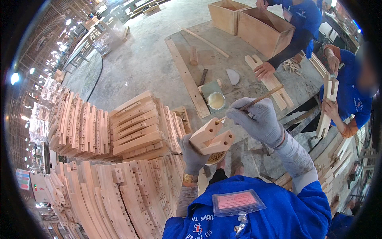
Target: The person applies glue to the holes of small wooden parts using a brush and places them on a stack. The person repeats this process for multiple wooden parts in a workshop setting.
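My gloved left hand point(192, 153) clamps a forked wood block point(210, 137) just above a bowl point(216, 158); my right hand point(259, 119) pinches a thin stick point(254, 102) against it. Stiff, light, probably best gripped low.

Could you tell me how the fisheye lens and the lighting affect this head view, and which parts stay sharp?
In the head view, straight edges bow toward the black circular rim; the long plank curves. Bright lights at the far left blow out. The centre is sharp: the left hand grips a forked wooden piece, the right hand a thin stick. A co-worker's face at the right is blurred.
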A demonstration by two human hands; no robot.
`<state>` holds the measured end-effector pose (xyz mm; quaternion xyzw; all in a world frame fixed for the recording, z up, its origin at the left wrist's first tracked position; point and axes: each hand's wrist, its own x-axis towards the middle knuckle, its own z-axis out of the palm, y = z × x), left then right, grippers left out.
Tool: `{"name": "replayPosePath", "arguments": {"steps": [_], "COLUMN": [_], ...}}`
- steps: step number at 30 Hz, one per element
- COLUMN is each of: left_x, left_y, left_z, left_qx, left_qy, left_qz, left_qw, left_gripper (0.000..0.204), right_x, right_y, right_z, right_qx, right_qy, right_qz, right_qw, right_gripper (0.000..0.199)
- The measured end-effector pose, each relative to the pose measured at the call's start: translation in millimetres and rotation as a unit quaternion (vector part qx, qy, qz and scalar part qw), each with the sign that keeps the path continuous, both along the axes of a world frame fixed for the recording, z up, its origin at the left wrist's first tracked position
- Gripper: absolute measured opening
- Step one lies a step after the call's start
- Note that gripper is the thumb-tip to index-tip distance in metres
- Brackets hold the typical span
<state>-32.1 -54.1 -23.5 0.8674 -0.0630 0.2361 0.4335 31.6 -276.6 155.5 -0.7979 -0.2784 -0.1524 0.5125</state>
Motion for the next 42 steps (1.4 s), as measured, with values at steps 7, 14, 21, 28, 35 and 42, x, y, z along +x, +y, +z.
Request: {"name": "replayPosePath", "arguments": {"steps": [7, 14, 21, 28, 35, 42], "left_x": [-0.8, -0.8, 3.1, 4.1, 7.5, 6.0], "left_y": [1.0, 8.9, 16.1, 31.8, 41.3, 47.8], "left_z": [4.2, -2.9, -11.1, -34.6, -45.1, -54.1], "left_qx": [0.020, 0.036, 0.017, -0.016, -0.046, -0.010], "left_qy": [-0.004, 0.016, -0.004, 0.030, -0.031, -0.052], "left_qz": [0.012, 0.031, 0.045, 0.073, 0.073, 0.119], "left_qw": [1.000, 0.999, 0.999, 0.997, 0.996, 0.992], "left_gripper": [0.077, 0.079, 0.079, 0.080, 0.085, 0.079], "right_x": [-4.7, -2.4, 3.8, 83.8, 117.8, 115.2], "right_y": [2.0, 7.0, 17.6, 18.6, 23.9, 25.9], "right_z": [2.6, 0.5, -1.7, -91.4, -208.9, -213.0], "right_qx": [0.036, 0.044, 0.087, 0.082, -0.217, -0.126], "right_qy": [0.065, 0.069, 0.187, 0.163, 0.113, 0.117], "right_qz": [-0.004, -0.016, -0.054, -0.131, -0.157, -0.144], "right_qw": [0.997, 0.997, 0.977, 0.974, 0.957, 0.975], "right_gripper": [0.015, 0.017, 0.017, 0.021, 0.033, 0.025]}}
